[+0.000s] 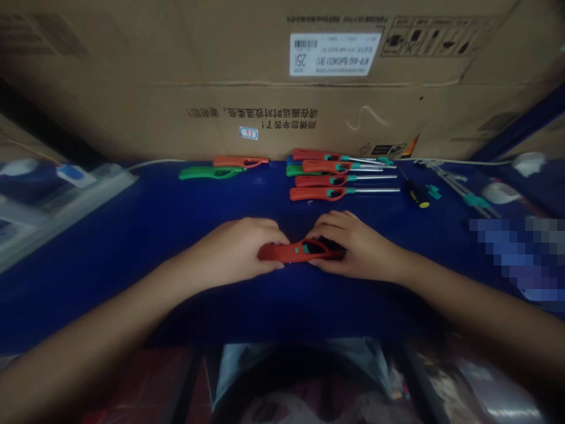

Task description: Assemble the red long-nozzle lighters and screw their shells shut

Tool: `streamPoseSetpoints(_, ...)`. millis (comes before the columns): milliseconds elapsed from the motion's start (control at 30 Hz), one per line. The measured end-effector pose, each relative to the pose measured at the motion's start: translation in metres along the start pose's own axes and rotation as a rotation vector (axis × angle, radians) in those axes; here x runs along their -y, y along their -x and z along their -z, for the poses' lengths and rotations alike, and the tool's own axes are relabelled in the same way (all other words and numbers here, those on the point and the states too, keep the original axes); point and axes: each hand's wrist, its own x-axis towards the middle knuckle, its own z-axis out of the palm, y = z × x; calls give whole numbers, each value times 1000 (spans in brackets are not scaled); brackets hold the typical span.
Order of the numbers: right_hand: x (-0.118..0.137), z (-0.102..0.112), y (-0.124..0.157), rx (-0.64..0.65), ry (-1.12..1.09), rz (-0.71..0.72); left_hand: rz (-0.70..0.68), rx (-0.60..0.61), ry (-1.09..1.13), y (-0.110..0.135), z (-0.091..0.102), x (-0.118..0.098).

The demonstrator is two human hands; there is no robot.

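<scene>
My left hand (245,247) grips the left end of a red lighter handle (289,252) between thumb and fingers. At the other end, around the trigger opening, my right hand (346,242) has its fingers closed on the same handle. A teal trigger part shows in the opening, and no metal tube is visible on this piece. Beyond my hands lie several red long-necked lighters (315,195) with silver tubes, and a green one partly hidden among them. To their left, an orange-red handle (233,161) and a green handle (207,173) lie without tubes.
A large cardboard box (154,76) forms the back wall behind the blue tabletop (198,312). At the right are a dark screwdriver (416,195), small teal parts (434,191) and metal tubes (454,182). A whitish frame (70,206) stands at left.
</scene>
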Motion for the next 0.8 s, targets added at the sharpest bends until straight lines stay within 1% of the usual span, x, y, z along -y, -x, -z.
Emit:
streamPoseSetpoints(167,2,1,0,1,4,-8,31,-18,-53,2,0,-4)
streamPoseSetpoints(433,4,3,1,-5,7,-11,-1,-31,-150,5,2,-12)
streamPoseSetpoints(633,6,4,1,-2,12,-12,-23,-53,-155,5,2,-12)
streamPoseSetpoints(800,6,4,1,5,22,-8,-17,-46,-151,5,1,-11)
